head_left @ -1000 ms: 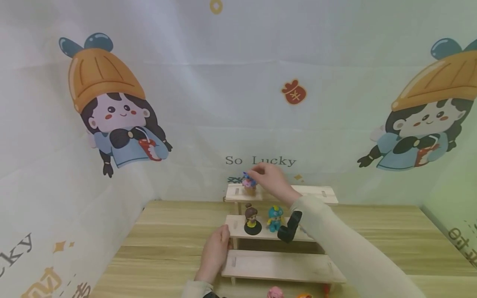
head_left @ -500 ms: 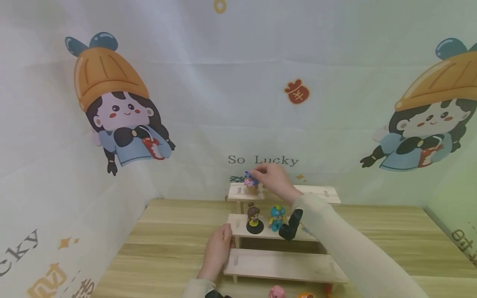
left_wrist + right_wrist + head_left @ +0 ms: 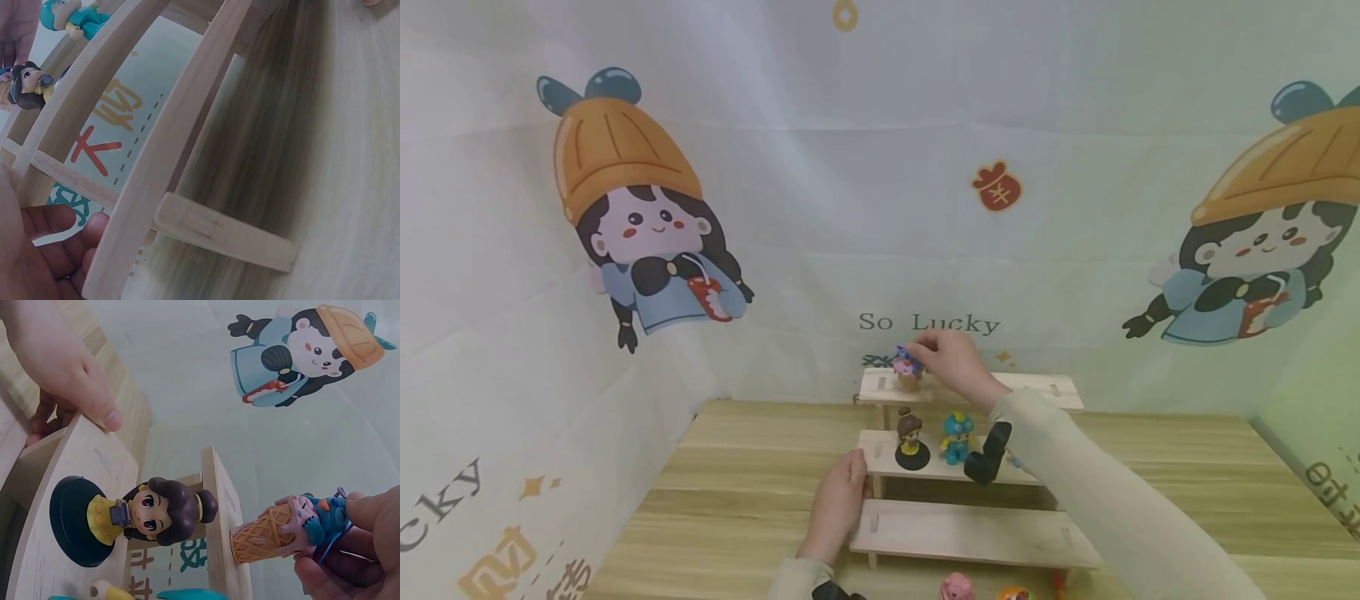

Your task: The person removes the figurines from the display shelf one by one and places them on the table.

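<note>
My right hand [image 3: 953, 360] pinches the blue top of an ice-cream-cone figurine [image 3: 269, 534] with thumb and fingers. Its waffle base meets the top wooden shelf [image 3: 1037, 390], near that board's left end. At the left end of the middle shelf [image 3: 874, 454], my left hand [image 3: 837, 504] grips the board, thumb on top and fingers curled below, as the right wrist view shows. On this shelf stand a brown-haired doll figurine [image 3: 910, 437] in yellow on a black base and a teal figurine [image 3: 957, 439]. Another small figure there is mostly hidden by the right sleeve.
The lower shelf [image 3: 970, 533] of the stepped stand lies in front. At the bottom edge of the head view are a pink figure [image 3: 957, 587] and an orange one [image 3: 1015, 593], partly cut off. A printed cloth [image 3: 820, 208] hangs behind the wood-grain table [image 3: 737, 467].
The head view has shifted slightly. My right hand keeps its pinch on the ice-cream-cone figurine, which stays at nearly the same spot on the top shelf. The left hand holds still.
</note>
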Tool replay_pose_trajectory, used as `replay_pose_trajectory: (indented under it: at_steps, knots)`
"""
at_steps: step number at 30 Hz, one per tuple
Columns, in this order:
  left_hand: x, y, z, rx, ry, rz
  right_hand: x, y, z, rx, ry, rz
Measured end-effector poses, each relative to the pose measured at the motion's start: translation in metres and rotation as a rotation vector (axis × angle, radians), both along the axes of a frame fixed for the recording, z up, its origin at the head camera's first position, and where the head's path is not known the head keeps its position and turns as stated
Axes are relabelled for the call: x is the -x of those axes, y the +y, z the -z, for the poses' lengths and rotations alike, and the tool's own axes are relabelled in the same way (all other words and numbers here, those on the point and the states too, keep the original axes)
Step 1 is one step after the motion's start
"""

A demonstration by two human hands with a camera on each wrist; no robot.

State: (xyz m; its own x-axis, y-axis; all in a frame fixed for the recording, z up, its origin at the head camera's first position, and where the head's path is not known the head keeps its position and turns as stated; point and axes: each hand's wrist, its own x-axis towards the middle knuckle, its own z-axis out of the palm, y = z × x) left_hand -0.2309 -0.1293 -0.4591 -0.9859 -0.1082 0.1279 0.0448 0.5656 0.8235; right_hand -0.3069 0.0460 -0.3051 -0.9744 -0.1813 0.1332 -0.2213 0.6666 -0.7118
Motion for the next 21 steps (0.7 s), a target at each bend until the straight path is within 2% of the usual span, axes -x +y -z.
replay_pose_trajectory:
  at_steps: [9, 21]
  knots:
    - [0.003, 0.001, 0.004, -0.004, -0.023, -0.006, -0.004, 0.005, 0.003, -0.019, 0.024, -0.006]
    - [0.001, 0.0, 0.001, -0.006, -0.014, 0.006, -0.017, 0.007, -0.005, -0.035, 0.083, -0.058]
